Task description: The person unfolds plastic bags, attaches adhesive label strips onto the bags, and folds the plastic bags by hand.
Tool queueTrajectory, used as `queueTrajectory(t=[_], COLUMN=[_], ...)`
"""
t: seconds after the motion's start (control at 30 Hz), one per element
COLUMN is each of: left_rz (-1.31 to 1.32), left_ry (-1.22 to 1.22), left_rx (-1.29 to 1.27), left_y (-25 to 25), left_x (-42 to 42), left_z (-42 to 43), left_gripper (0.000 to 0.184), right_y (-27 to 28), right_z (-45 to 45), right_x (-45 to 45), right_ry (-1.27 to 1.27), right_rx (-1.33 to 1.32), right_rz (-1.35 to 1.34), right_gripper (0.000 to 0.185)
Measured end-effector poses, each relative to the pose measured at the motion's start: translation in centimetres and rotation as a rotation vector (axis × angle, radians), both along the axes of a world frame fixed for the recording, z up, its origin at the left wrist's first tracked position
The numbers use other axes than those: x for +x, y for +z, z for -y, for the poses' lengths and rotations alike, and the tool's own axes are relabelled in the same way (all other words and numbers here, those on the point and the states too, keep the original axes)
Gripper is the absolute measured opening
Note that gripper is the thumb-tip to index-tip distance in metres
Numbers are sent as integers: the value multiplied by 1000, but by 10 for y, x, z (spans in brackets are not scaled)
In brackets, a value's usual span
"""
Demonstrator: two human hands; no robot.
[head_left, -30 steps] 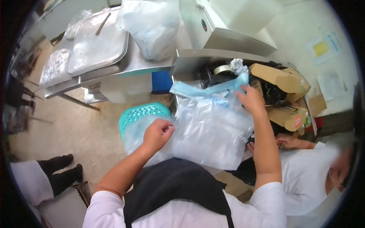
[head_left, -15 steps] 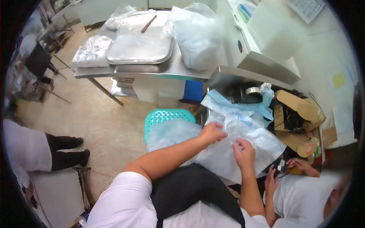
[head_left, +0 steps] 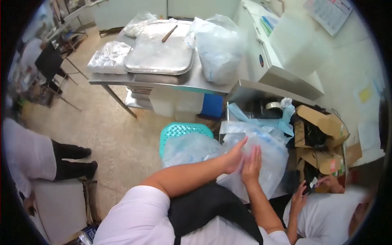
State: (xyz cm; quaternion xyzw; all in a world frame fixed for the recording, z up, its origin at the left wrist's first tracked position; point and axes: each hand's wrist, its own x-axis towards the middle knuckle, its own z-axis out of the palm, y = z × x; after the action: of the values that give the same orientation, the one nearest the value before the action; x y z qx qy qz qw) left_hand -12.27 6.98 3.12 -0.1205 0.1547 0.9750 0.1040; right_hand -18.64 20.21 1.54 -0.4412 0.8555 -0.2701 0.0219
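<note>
A large translucent plastic bag point(head_left: 271, 159) with pale blue print lies spread on the metal worktop in front of me. My left hand point(head_left: 234, 158) and my right hand point(head_left: 251, 164) face each other over the bag's near left part, palms inward and fingers fairly straight. Film from the bag appears pressed between them; the exact grip is hidden. More clear plastic point(head_left: 190, 149) fills the turquoise perforated basket point(head_left: 165, 136) left of my hands. Light blue plastic strips point(head_left: 261, 121) lie behind the bag.
Cardboard boxes point(head_left: 322, 120) and a tape roll point(head_left: 272, 106) stand at the right. A co-worker's hands point(head_left: 300, 196) handle a small dark item close by. Ahead, a steel table point(head_left: 204, 87) carries a metal tray point(head_left: 159, 53), a wooden-handled tool point(head_left: 169, 34) and a full bag point(head_left: 220, 53).
My hands have come together from slightly apart, with fingers straighter. The bag has shifted and drawn up around them. The co-worker's hands have moved slightly, and the view has tilted a little.
</note>
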Motion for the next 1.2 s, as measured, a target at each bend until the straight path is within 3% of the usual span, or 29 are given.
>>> queueTrajectory(t=[0.03,0.1,0.2,0.33,0.37,0.47,0.57,0.7,0.8,1.07,1.2], left_rz=[-130,-83,-72,-232,-152,88,172,193,176,219,251], left_ry=[-23,-22,-12,-74,-34,103,115,140,175,192,266], left_rx=[78,49,87,29,11,-261,-172,-299,-318,-425,-282], left_y=[9,28,37,23,22,-11,-4,-2,-7,-15,-9], left_x=[8,17,19,19,20,15,19,20,20,25,27], left_z=[1,8,15,23,19,5,7,9,11,13,13], left_gripper=[97,99,98,91,67,42,24,22,21,15,14], right_y=[-6,-23,18,14,17,32,35,38,44,42,55], right_z=[-1,-1,15,17,15,17,16,14,15,10,14], right_x=[-2,-14,17,-4,-5,-1,1,4,12,12,17], right_ry=[6,11,63,25,45,58,50,57,-13,-96,-133], right_rx=[-23,-63,-77,-63,-40,-66,-145,-188,-305,-395,-431], right_rz=[-24,-78,-75,-21,-16,18,63,52,186,285,367], right_gripper=[61,61,57,50,49,46,45,46,41,14,11])
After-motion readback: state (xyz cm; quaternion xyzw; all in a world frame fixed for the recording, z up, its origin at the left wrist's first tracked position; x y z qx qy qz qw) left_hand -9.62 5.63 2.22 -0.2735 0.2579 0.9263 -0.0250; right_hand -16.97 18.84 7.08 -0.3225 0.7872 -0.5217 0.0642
